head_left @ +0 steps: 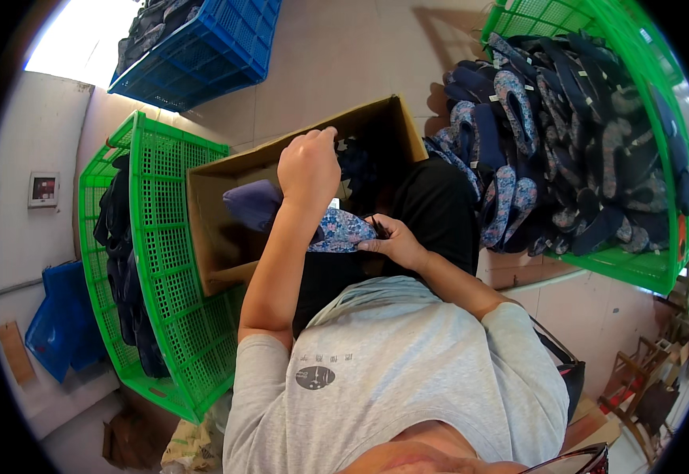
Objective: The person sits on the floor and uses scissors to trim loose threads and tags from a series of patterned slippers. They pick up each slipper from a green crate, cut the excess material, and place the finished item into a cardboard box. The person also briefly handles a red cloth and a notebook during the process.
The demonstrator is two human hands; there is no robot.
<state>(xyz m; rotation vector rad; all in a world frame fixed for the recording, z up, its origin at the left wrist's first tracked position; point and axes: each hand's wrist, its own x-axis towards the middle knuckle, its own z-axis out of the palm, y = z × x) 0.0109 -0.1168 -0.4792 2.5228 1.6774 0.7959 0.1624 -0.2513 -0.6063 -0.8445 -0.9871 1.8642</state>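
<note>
A slipper with a blue floral fabric lining [344,231] lies across my lap. My right hand [400,243] is closed on its right end. A small dark object [380,228] shows at the same fingers; its kind is unclear. My left hand [310,164] is raised above the cardboard box, its fingers closed and pinched together; what they hold, if anything, I cannot make out. A plain purple-blue fabric piece [254,204] sticks out on the far side of my left forearm. That forearm hides whether it joins the floral slipper.
An open cardboard box [222,229] with dark items inside stands before me. At the left is a green crate [182,268] of dark items. A green crate [629,272] heaped with floral-lined slippers [514,110] is at the right. Beyond stands a blue crate [226,55].
</note>
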